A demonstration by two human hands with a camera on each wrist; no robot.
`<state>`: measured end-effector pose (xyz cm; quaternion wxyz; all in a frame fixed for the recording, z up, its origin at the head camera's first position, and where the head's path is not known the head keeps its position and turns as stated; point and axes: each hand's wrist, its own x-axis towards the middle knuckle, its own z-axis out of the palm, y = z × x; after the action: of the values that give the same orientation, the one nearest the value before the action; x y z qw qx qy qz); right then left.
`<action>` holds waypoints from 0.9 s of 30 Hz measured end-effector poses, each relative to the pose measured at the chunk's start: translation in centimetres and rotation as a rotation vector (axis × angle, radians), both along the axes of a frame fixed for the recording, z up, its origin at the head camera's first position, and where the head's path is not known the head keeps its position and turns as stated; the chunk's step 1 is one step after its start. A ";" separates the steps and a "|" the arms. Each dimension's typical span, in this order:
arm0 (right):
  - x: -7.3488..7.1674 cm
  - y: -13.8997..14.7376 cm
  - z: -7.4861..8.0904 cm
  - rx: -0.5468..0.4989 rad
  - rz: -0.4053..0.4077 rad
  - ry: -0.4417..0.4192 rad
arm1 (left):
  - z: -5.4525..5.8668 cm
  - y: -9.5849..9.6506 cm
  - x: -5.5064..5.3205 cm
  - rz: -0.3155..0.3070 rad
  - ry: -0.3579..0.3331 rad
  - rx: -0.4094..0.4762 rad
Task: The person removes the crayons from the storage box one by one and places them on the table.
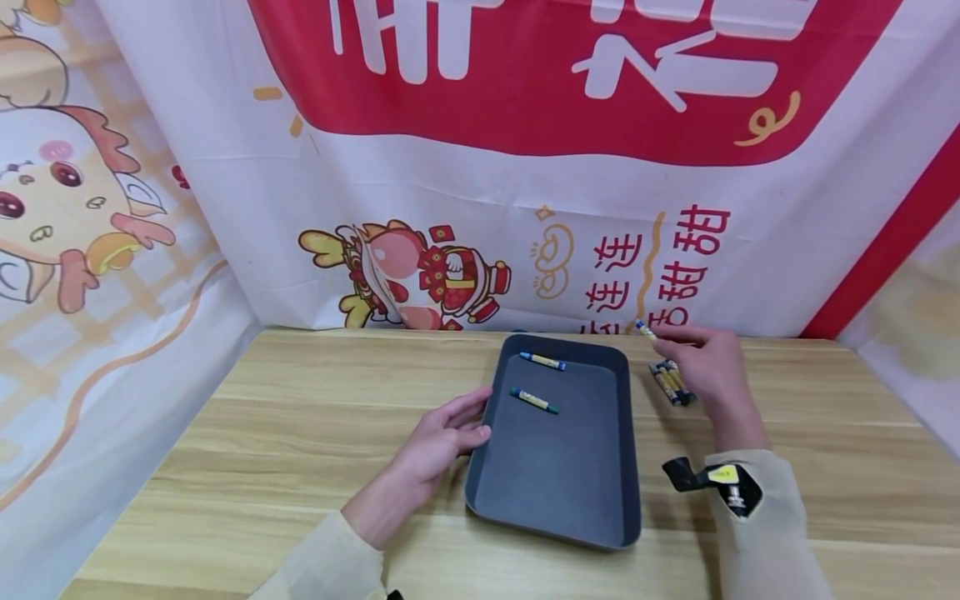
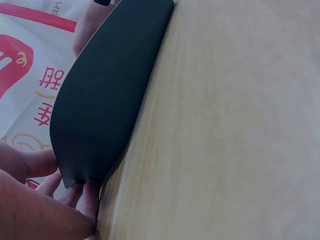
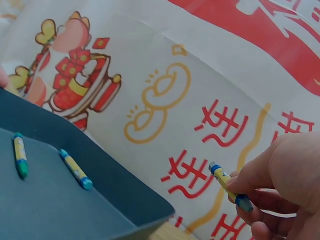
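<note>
My right hand (image 1: 705, 367) pinches a crayon (image 3: 225, 181) with a yellow wrapper and blue bands between thumb and fingers, raised beyond the tray's right side. My left hand (image 1: 442, 433) holds the left rim of a dark grey tray (image 1: 555, 475), thumb at the edge. In the left wrist view, the left fingers (image 2: 89, 200) press against the tray's outer wall. Inside the tray lie a green crayon (image 1: 534, 401) and, farther back, a blue crayon (image 1: 542, 361), apart from each other. Several more crayons (image 1: 667, 385) lie side by side on the table under my right hand, partly hidden.
The wooden table (image 1: 322, 417) runs back to a hanging white cloth (image 1: 225, 183) with red lettering and cartoon prints. The tray's far end stands close to that cloth. A black strap (image 1: 712, 477) sits on the right sleeve.
</note>
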<state>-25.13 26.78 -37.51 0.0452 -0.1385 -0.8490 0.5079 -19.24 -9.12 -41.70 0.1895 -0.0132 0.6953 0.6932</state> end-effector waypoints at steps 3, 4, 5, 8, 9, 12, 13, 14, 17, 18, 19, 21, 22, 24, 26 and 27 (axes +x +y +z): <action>-0.1 0.6 -0.3 0.005 -0.028 -0.007 | 0.0 0.0 0.0 0.000 -0.001 -0.003; -0.1 0.8 -0.4 0.007 -0.035 -0.011 | 0.0 0.0 0.0 -0.001 0.000 -0.003; -0.1 1.0 -0.5 0.011 -0.041 -0.013 | 0.1 0.0 0.0 -0.003 0.000 -0.001; -0.1 1.6 -0.8 0.024 -0.061 -0.024 | 0.1 0.0 0.1 -0.005 -0.004 0.002; -0.1 1.9 -0.9 0.030 -0.063 -0.030 | 0.1 0.0 0.1 -0.006 -0.006 0.007; -0.1 2.5 -1.3 0.040 -0.072 -0.043 | 0.1 0.0 0.1 -0.005 -0.007 0.017; -0.1 2.7 -1.5 0.045 -0.075 -0.045 | 0.0 0.0 0.1 -0.006 -0.003 0.020; -0.1 2.9 -1.6 0.046 -0.077 -0.050 | 0.1 0.0 0.1 -0.006 -0.001 0.025; -0.2 3.3 -2.0 0.058 -0.088 -0.064 | 0.1 0.0 0.2 -0.004 0.004 0.029; -0.2 3.5 -2.1 0.063 -0.094 -0.073 | 0.0 0.0 0.2 -0.005 0.005 0.029; -0.2 3.6 -2.3 0.062 -0.099 -0.085 | 0.1 0.0 0.2 -0.005 0.006 0.029; -0.2 3.9 -2.6 0.065 -0.114 -0.109 | 0.1 0.0 0.2 -0.004 0.003 0.031; -0.2 4.0 -2.8 0.063 -0.120 -0.124 | 0.1 0.0 0.2 -0.003 0.001 0.029; -0.2 4.2 -3.1 0.064 -0.135 -0.142 | 0.1 0.0 0.2 -0.001 -0.003 0.027; -0.2 4.3 -3.5 0.069 -0.148 -0.148 | 0.1 0.0 0.2 0.000 -0.005 0.025; -0.2 4.4 -3.7 0.082 -0.153 -0.144 | 0.1 0.0 0.2 0.001 -0.004 0.024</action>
<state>-25.35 31.21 -41.21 0.0285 -0.2371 -0.8570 0.4566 -19.01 -9.08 -41.57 0.1909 -0.0125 0.6864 0.7016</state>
